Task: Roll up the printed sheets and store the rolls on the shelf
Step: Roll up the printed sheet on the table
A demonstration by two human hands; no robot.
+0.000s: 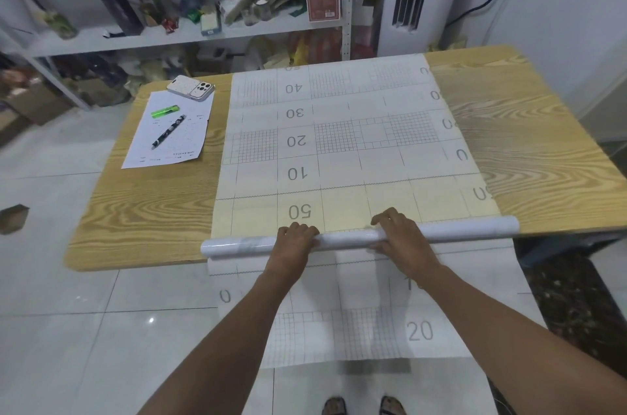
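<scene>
Head | both hands (295, 238) (395, 234) gripping roll (468, 228) | table's (152, 211) near edge

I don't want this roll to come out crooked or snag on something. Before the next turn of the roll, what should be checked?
1. Both hands on the roll: ok, left hand and right hand press it near its middle.
2. Roll square to the gridded sheet: not ok, its right end sits farther up the table than its left.
3. Sheet ahead flat: ok, no visible creases.
4. Path clear: ok, phone, lighter and pen lie on the paper left of the sheet.
5. Tail hanging off the table: cannot tell whether it is free.
</scene>
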